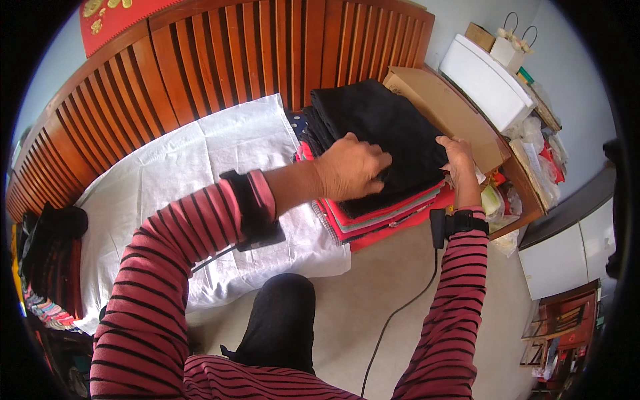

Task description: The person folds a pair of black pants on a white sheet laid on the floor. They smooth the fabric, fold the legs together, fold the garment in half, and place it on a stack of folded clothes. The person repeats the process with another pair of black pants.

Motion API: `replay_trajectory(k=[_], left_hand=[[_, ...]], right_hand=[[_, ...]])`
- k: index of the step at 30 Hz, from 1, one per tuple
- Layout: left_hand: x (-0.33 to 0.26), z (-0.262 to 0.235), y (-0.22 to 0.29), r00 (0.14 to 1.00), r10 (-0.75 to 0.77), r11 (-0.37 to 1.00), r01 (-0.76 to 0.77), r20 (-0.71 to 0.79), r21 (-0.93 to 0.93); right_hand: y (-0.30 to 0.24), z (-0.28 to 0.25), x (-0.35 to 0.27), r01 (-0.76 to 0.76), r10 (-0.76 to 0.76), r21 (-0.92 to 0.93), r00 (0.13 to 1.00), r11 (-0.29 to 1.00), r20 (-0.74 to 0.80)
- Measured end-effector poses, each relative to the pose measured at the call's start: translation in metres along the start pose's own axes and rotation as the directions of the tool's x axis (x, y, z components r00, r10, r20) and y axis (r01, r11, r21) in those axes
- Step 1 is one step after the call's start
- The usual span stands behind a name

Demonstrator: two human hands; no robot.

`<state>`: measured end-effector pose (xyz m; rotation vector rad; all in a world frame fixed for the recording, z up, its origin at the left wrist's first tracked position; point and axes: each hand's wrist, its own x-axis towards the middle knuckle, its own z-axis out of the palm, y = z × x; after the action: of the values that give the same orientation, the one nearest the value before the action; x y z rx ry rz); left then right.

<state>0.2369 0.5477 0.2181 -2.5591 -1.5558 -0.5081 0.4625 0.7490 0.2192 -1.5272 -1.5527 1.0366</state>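
On the bed: we saw a stack of folded clothes (pixel 393 200) lying at the right end of a white sheet (pixel 193 173), near the slatted wooden headboard (pixel 220 60).
Top layer: a black folded cloth (pixel 387 127) lay on red and grey pieces.
Left hand (pixel 350 167): it rested on the black cloth, fingers curled together onto its near edge.
Right hand (pixel 460 160): it gripped the stack's right edge, fingers pressed on the cloth.
Far right: a cardboard box (pixel 443 107) stood beside a white box (pixel 487 80).

Slatted wooden headboard (pixel 220 60), pale wall (pixel 573 73), beige floor (pixel 373 293).
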Motion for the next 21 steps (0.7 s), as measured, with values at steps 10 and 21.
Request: replay_trajectory(k=[10, 21], left_hand=[[-0.002, 0.0, -0.02, 0.909, 0.413, 0.822, -0.346, -0.054, 0.453], [-0.028, 0.02, -0.001, 0.965, 0.212, 0.976, -0.2, -0.156, 0.088]], right_hand=[[0.053, 0.009, 0.018, 0.346, -0.378, -0.176, 0.901, 0.922, -0.211], [0.033, 0.004, 0.018, 0.326, -0.416, -0.49, 0.905, 0.809, -0.085]])
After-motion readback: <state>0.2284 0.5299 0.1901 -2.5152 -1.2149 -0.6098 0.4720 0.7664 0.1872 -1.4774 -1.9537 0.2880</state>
